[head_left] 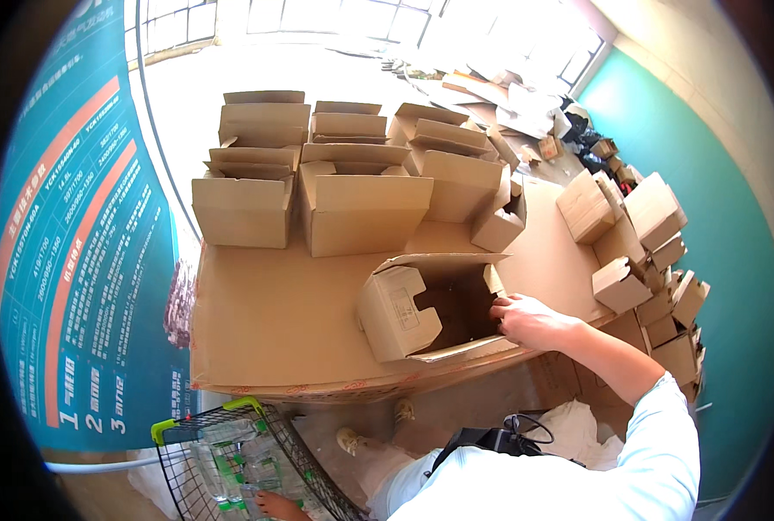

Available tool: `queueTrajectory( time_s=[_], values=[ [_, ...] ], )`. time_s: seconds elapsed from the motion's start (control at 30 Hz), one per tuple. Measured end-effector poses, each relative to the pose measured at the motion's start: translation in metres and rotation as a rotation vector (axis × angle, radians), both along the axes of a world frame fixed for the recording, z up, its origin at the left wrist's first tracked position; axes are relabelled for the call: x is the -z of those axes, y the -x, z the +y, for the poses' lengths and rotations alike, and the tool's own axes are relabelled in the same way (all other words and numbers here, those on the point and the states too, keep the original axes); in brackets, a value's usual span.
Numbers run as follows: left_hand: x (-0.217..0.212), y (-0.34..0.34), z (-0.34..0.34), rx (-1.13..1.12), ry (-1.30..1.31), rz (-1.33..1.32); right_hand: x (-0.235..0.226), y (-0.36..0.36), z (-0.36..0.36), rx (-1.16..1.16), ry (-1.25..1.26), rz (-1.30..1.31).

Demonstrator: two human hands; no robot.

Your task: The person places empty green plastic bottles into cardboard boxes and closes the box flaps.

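Down low, the left hand [276, 505] dips into a wire basket [230, 460] of clear bottles, fingers hidden, grip impossible to tell. The right hand [530, 321] curls its fingers round the open cardboard box [395, 317] tipped sideways at the desk [265, 321] edge. Behind stand rows of open boxes [352, 204].

Head-worn fisheye, steeply downward, close

The right hand [528, 319] reached forward on an outstretched forearm, fingers curled, sleeve pushed up near the elbow. The left hand [276, 504] hung low, only partly visible.
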State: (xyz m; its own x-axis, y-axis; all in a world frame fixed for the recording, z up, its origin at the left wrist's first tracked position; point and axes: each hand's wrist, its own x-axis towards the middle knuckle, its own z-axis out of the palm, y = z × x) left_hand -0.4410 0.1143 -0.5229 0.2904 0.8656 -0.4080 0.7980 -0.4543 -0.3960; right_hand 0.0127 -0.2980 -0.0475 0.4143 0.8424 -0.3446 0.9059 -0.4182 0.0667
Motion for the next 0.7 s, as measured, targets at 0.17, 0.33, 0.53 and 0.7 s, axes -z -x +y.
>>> queueTrajectory(
  time_s=[0.17, 0.33, 0.53, 0.7],
  values=[
    [0.041, 0.035, 0.021, 0.138, -0.212, -0.801, -0.003, -0.004, -0.007, -0.013, -0.028, 0.027],
    [-0.049, 0.018, 0.016, -0.108, 0.058, -0.514, -0.019, -0.005, -0.006, 0.080, -0.010, 0.179],
    [-0.099, 0.043, 0.017, -0.485, -0.280, -0.923, -0.027, -0.006, -0.012, 0.050, -0.079, 0.200],
    [-0.259, 0.000, 0.029, -0.258, -0.270, -1.534, -0.017, -0.009, -0.022, -0.043, -0.177, 0.164]
  ],
)
